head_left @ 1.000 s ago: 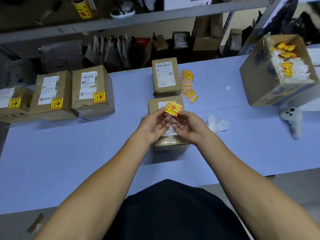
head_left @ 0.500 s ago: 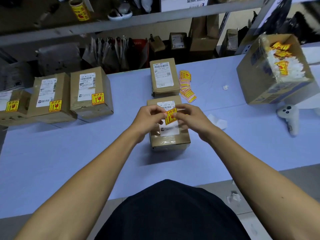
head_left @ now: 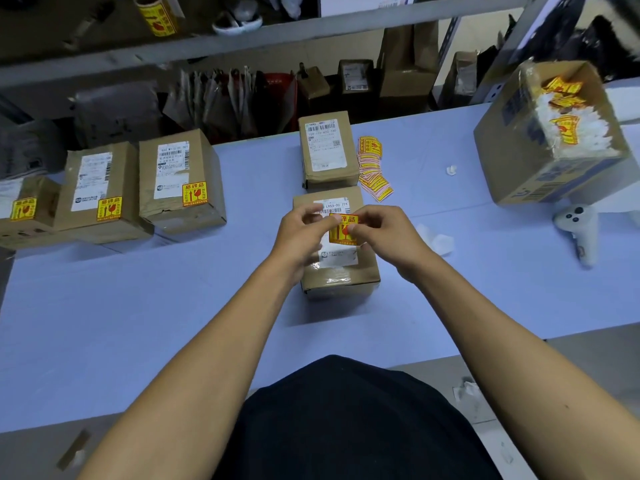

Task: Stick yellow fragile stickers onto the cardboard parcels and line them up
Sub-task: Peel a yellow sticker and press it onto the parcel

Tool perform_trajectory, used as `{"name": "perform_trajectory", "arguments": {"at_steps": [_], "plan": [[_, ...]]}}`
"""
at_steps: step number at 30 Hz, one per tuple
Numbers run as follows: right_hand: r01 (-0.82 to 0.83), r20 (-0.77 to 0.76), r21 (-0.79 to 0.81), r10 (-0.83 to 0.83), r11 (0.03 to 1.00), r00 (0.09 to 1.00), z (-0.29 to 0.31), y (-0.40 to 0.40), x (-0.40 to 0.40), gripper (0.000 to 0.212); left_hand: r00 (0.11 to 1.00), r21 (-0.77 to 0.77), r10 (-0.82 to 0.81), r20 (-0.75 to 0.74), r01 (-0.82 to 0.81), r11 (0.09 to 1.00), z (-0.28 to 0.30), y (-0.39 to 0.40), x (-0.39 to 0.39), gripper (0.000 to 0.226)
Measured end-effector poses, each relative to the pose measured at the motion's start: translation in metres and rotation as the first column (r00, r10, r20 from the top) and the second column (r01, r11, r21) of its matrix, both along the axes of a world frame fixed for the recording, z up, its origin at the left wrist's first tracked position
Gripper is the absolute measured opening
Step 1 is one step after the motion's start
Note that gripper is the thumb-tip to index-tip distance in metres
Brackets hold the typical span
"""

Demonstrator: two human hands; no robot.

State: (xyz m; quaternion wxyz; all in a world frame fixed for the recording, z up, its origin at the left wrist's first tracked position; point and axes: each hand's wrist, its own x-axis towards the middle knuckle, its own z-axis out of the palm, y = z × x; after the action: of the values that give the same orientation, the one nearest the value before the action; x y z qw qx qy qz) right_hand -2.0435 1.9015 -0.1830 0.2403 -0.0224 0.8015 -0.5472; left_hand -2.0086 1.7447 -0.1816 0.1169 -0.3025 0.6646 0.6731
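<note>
A yellow fragile sticker (head_left: 343,231) is pinched between my left hand (head_left: 302,237) and my right hand (head_left: 384,236), flat just over the top of the nearest cardboard parcel (head_left: 339,271) at the table's middle. Whether the sticker touches the parcel I cannot tell. Behind it stands a second parcel (head_left: 327,150) with only a white label. At the left, three parcels (head_left: 180,181) (head_left: 97,192) (head_left: 24,209) stand in a row, each with a yellow sticker. A loose pile of stickers (head_left: 372,168) lies right of the second parcel.
An open carton (head_left: 519,150) holding sticker backings and scraps stands at the right. A white controller (head_left: 576,230) lies beside it. Crumpled white backings (head_left: 436,239) lie right of my hands. The blue table (head_left: 138,323) runs to a shelf wall behind.
Both hands have lowered the sticker from above the parcel's far edge down onto its top face, and the sticker now lies squarer to the parcel.
</note>
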Motion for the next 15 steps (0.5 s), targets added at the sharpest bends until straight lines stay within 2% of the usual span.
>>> {"name": "perform_trajectory", "arguments": {"at_steps": [3, 7, 11, 15], "plan": [[0.004, 0.117, -0.040, 0.001, 0.999, 0.993, 0.000, 0.008, 0.005, 0.013, 0.999, 0.205, 0.005, 0.037, -0.012, 0.979, -0.003, 0.005, 0.009, 0.008], [0.019, 0.143, 0.016, -0.021, 1.000, 0.989, -0.007, 0.017, 0.018, 0.015, 0.999, 0.141, 0.019, 0.038, -0.024, 0.990, -0.011, 0.014, 0.021, 0.011], [0.112, 0.189, 0.045, -0.119, 0.993, 0.975, -0.016, 0.024, 0.030, 0.026, 0.999, 0.109, 0.040, 0.028, -0.042, 0.993, -0.021, 0.023, 0.031, 0.014], [0.102, 0.177, 0.045, -0.108, 0.994, 0.978, -0.016, 0.031, 0.032, 0.012, 0.999, 0.094, 0.033, 0.024, -0.035, 0.995, -0.023, 0.029, 0.033, 0.014]]}}
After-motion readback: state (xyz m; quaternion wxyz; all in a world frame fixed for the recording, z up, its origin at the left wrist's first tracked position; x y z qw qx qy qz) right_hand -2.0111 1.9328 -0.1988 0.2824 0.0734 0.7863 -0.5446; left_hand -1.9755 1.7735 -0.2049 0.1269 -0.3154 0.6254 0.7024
